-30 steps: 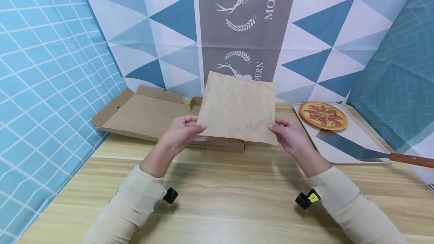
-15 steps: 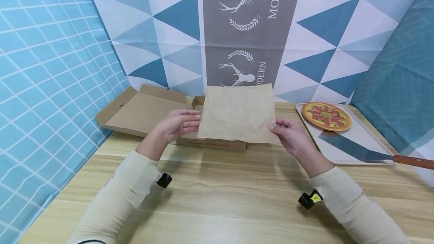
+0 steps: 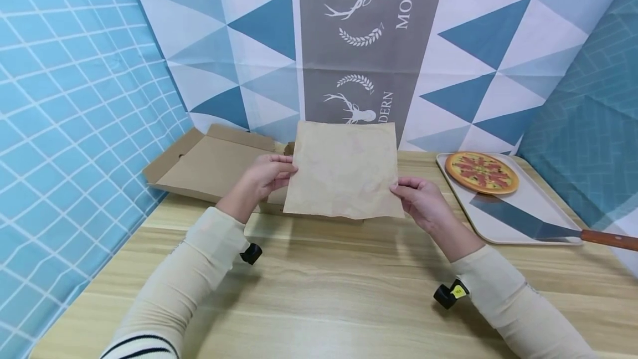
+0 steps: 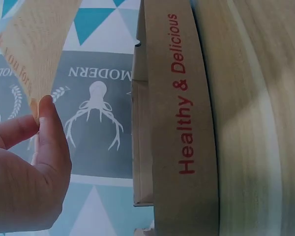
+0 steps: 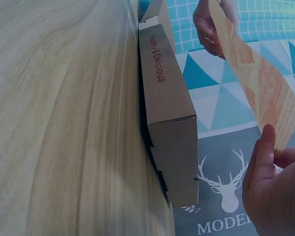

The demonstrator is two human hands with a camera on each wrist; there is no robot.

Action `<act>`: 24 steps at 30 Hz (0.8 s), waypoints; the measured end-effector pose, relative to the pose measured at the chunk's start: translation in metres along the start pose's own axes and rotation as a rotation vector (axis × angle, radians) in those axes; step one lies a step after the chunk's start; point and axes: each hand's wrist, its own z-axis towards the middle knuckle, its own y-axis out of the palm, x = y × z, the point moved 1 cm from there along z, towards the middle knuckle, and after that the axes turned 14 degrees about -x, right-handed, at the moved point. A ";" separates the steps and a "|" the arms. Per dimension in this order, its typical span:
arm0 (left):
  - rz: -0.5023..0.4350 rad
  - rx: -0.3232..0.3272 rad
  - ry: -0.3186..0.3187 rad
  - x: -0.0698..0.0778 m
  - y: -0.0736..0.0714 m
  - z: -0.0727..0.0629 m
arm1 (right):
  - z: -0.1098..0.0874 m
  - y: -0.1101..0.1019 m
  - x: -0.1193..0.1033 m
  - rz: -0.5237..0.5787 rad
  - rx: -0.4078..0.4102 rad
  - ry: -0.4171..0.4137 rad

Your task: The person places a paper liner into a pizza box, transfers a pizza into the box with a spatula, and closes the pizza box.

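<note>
Brown paper [image 3: 344,170] spans left fingers [image 4: 52,132] and right fingers [image 5: 263,155], pinched at opposite edges, apparently above a box [image 4: 182,113].

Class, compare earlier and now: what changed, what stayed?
The brown paper has shifted slightly left. The left hand, fingers straight half a second ago, now pinches the paper's left edge, farther from the near corner than at first. The right hand kept pinching; pizza, tray, spatula and box stayed put.

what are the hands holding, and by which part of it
The paper: the left hand pinches its left edge about midway, the right hand its right edge, below the middle.
</note>
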 end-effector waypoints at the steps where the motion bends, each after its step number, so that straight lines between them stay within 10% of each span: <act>1: 0.007 0.002 0.001 0.001 0.000 0.000 | 0.000 0.000 0.000 0.002 0.003 -0.001; 24: 0.045 0.021 0.025 0.021 -0.010 -0.001 | 0.008 -0.007 -0.005 0.033 -0.034 0.003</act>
